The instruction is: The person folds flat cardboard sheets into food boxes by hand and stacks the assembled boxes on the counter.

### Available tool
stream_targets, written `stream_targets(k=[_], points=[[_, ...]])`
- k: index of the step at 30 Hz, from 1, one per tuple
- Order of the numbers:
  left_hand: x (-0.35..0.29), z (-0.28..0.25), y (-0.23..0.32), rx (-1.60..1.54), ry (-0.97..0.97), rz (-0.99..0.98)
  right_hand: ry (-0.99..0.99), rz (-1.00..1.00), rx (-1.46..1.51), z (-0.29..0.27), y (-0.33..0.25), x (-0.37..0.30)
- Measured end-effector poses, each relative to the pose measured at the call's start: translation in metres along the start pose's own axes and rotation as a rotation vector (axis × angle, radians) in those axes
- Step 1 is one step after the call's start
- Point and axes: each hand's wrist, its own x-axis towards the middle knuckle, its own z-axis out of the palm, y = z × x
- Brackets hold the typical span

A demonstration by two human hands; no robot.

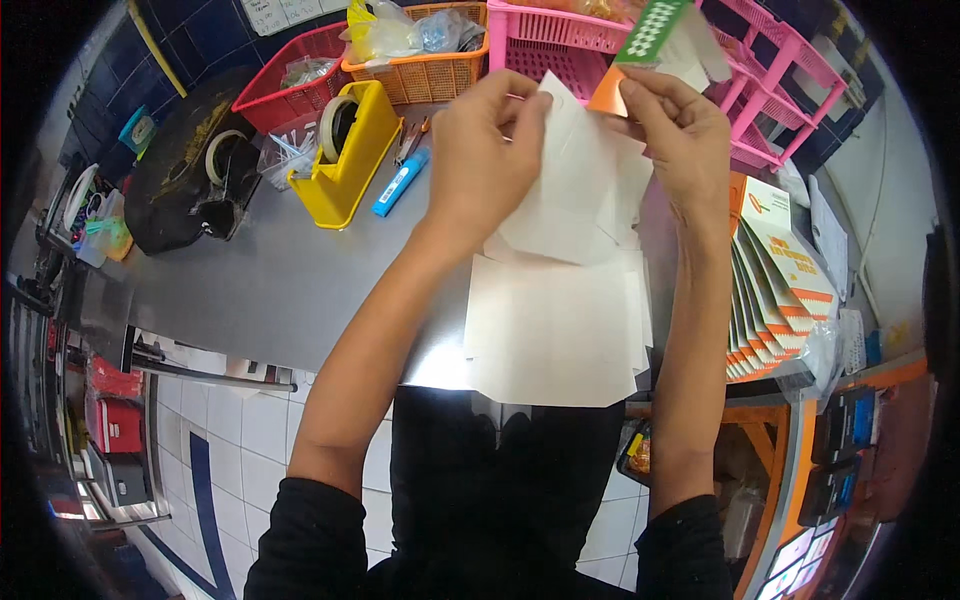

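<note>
My left hand [490, 150] pinches the upper edge of a pale, blank cardboard sheet [565, 200], which is lifted and tilted. In my right hand [680, 130], thumb and fingers close on a folded printed card [650, 45] with green and orange faces, held up at the sheet's upper right. Whether the card and the sheet are one piece I cannot tell. Beneath lies a loose stack of pale cardboard sheets [555, 330] with notched corners, near the table's front edge. To the right of my right forearm, a fanned pile of orange-and-white printed cardboard pieces [780, 270] lies overlapping.
On the metal table [290, 290] stand a yellow tape dispenser [345, 160] and a blue marker-like tube [401, 182]. A red basket [290, 75], an orange basket [425, 75] and a pink rack [560, 45] line the back. A black bag-like object [185, 180] sits at left.
</note>
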Motion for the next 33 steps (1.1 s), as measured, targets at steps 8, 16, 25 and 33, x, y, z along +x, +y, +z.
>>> stream_targets(k=[8,16,25,33], points=[[0.001,-0.008,0.0,-0.394,0.077,-0.214,0.009,0.09,0.432,0.016,0.005,-0.008],[0.0,-0.002,-0.001,-0.322,0.087,-0.03,-0.095,0.069,0.477,0.028,0.004,-0.021],[-0.001,0.001,0.002,-0.329,0.163,-0.006,-0.065,0.031,0.473,0.033,0.004,-0.021],[-0.001,0.0,0.0,-0.31,0.148,-0.052,-0.032,0.006,0.398,0.035,0.004,-0.022]])
